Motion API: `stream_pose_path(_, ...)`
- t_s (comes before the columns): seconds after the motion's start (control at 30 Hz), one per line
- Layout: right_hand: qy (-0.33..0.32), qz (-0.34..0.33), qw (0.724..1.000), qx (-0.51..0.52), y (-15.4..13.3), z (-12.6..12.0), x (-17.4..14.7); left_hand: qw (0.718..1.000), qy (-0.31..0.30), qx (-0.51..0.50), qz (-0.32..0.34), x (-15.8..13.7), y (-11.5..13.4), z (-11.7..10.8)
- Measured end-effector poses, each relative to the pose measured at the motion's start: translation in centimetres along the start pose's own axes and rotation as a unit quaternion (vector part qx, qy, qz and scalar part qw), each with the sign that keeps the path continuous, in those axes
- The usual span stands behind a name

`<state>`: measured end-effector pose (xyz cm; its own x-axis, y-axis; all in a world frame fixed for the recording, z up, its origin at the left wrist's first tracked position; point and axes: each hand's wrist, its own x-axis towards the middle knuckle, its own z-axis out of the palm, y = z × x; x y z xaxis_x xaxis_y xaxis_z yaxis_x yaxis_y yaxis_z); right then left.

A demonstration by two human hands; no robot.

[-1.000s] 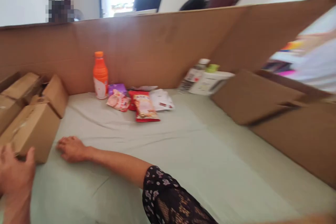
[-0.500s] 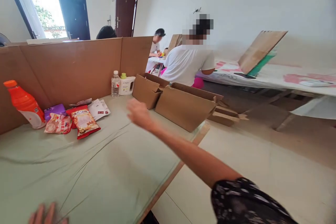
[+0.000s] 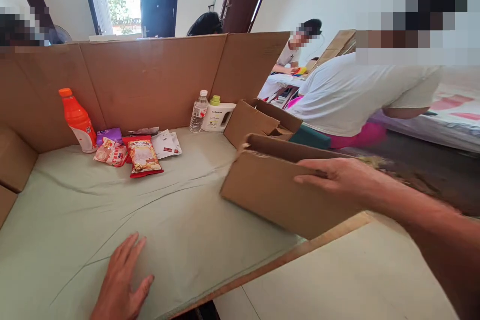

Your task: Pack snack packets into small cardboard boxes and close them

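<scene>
My right hand point(image 3: 333, 177) grips the upper edge of an open-topped cardboard box point(image 3: 270, 187), thumb and fingers at its near wall. The box sits at the table's right edge, and the hand partly hides its rim. My left hand point(image 3: 122, 280) is open over the pale green tabletop point(image 3: 180, 220), fingers stretched out and holding nothing. Just behind the gripped box is a second open cardboard box point(image 3: 251, 122), with a flap folded inward.
At the back stand an orange bottle point(image 3: 77, 122), a clear water bottle point(image 3: 198, 112) and a white jug point(image 3: 219, 116). Near them lie a red snack bag point(image 3: 144, 156), a purple pack point(image 3: 109, 136) and white packets point(image 3: 165, 144). A cardboard screen point(image 3: 157, 85) borders the table; people sit beyond.
My right hand has come back rightward onto the larger box, which now sits turned and nearer to me. My left hand has moved further into view. The camera view has shifted left.
</scene>
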<state>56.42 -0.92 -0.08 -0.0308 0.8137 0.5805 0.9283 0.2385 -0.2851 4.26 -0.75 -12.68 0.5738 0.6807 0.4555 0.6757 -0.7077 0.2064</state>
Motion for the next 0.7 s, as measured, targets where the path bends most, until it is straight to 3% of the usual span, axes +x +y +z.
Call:
stream_pose_path(0.17,-0.173,-0.104,0.979,-0.008,-15.5,4.3,0.8,0.993,0.088,-0.039,-0.066,2.8,1.5,-6.0)
stream_pose_path(0.27,-0.257,-0.208,0.944,-0.007,-24.3,6.3,1.3,0.984,0.149,-0.064,-0.079,3.5,2.7,-9.4)
stream_pose_path(0.33,-0.305,-0.272,0.913,0.004,-27.7,6.9,1.3,0.984,0.15,-0.07,-0.064,3.4,3.0,-11.1)
stream_pose_path(0.4,-0.336,-0.297,0.893,0.025,-29.0,6.9,1.6,0.99,0.126,-0.062,-0.021,2.9,2.9,-12.1)
stream_pose_path(0.47,-0.343,-0.285,0.894,0.054,-28.6,6.7,2.2,0.992,0.113,-0.049,0.018,2.5,2.8,-12.5)
stream_pose_path(0.57,-0.316,-0.25,0.913,0.07,-26.7,6.4,3.1,0.992,0.112,-0.048,0.029,2.1,3.0,-12.5)
stream_pose_path(0.7,-0.263,-0.196,0.945,-0.01,-24.0,6.6,2.8,0.991,0.118,-0.056,0.024,2.2,3.3,-12.3)
